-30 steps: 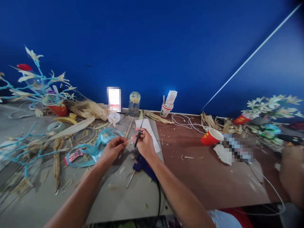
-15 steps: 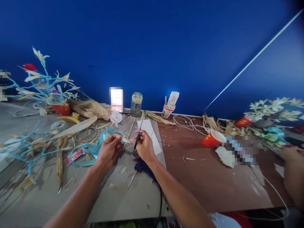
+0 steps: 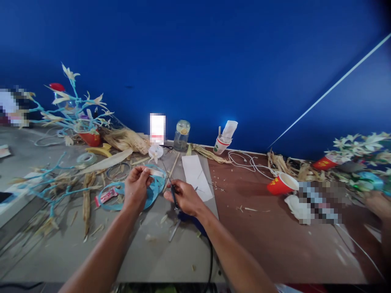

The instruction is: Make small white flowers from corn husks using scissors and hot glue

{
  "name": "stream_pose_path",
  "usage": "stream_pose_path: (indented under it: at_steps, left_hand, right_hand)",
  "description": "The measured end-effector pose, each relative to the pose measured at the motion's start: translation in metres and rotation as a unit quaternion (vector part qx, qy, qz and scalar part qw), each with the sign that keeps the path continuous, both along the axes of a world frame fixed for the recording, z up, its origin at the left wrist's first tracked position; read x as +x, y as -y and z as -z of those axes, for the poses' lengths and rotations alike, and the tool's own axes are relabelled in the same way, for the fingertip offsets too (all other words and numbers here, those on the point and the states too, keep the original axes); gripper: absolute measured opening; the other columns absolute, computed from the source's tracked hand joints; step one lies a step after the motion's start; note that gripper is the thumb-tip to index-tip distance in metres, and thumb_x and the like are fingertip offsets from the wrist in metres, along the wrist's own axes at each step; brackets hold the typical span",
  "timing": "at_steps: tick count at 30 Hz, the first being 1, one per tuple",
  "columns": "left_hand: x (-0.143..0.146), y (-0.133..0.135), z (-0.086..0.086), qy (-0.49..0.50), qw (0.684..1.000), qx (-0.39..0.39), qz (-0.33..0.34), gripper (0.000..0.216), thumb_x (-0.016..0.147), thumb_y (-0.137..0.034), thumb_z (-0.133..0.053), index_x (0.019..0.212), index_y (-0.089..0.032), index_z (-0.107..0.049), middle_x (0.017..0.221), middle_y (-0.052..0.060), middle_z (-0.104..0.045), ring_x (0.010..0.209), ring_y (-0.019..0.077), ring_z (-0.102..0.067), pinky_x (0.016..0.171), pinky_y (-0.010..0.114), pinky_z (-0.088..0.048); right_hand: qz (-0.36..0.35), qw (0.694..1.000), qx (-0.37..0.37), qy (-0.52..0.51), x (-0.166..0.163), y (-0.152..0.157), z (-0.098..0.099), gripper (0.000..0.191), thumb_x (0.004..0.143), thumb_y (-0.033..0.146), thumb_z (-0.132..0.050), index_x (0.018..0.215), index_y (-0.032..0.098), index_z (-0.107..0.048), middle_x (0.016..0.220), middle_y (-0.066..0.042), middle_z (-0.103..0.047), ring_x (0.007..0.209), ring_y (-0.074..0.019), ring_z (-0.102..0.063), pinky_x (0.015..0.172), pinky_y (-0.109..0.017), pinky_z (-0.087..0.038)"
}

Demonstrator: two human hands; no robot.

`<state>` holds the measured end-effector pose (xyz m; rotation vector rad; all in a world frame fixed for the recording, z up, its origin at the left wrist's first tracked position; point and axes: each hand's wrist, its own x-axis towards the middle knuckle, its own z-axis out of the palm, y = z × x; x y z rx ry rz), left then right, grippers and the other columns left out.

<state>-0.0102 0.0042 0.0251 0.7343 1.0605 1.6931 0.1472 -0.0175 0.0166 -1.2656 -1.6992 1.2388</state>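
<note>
The narrow pale strip (image 3: 157, 173) has one end pinched in the left hand (image 3: 137, 188); its free end points rightward above the desk. The slim tool (image 3: 174, 196), with dark handle, sits tilted in the right hand (image 3: 186, 197), its thin end pointing away.

Left hand (image 3: 136, 189): thumb pinched against forefinger. Right hand (image 3: 185, 198): just apart, fingers curled. Both forearms (image 3: 100, 250) converge inward.

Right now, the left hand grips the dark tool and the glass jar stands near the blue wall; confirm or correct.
No: in the head view, the right hand grips the dark tool. The glass jar does stand near the blue wall.
</note>
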Motion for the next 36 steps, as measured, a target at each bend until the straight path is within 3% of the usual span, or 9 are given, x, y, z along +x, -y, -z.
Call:
stream_pose_path:
  at_steps: [10, 25, 36]
  left_hand:
    - [-0.001, -0.002, 0.004, -0.025, 1.0, 0.003, 0.003, 0.022, 0.066, -0.029, -0.072, 0.074, -0.017, -0.056, 0.058, -0.005, -0.052, 0.046, 0.0052, -0.045, 0.043, 0.017, -0.032]
    - [0.001, -0.003, 0.003, -0.053, 0.998, -0.016, 0.0, 0.027, 0.064, -0.033, -0.071, 0.074, -0.015, -0.053, 0.058, -0.005, -0.051, 0.046, 0.0054, -0.046, 0.043, 0.017, -0.032]
    - [-0.002, -0.008, 0.006, -0.051, 0.999, 0.005, -0.014, 0.03, 0.065, -0.032, -0.071, 0.083, -0.016, -0.054, 0.057, -0.006, -0.051, 0.044, 0.005, -0.044, 0.042, 0.017, -0.032]
  right_hand:
    - [-0.099, 0.986, -0.108, -0.075, 0.003, 0.001, -0.01, 0.029, 0.075, 0.042, -0.06, 0.09, 0.017, -0.059, 0.059, 0.006, -0.046, 0.05, -0.0071, -0.042, 0.047, -0.018, -0.033]
    - [-0.095, 0.985, -0.124, -0.071, 0.002, 0.0, -0.013, 0.031, 0.067, 0.04, -0.069, 0.084, 0.017, -0.059, 0.053, 0.007, -0.044, 0.047, -0.0071, -0.039, 0.045, -0.018, -0.028]
    - [-0.093, 0.991, -0.094, -0.032, 0.001, 0.0, -0.006, 0.03, 0.066, 0.042, -0.069, 0.08, 0.017, -0.06, 0.058, 0.005, -0.049, 0.05, -0.0072, -0.038, 0.046, -0.019, -0.028]
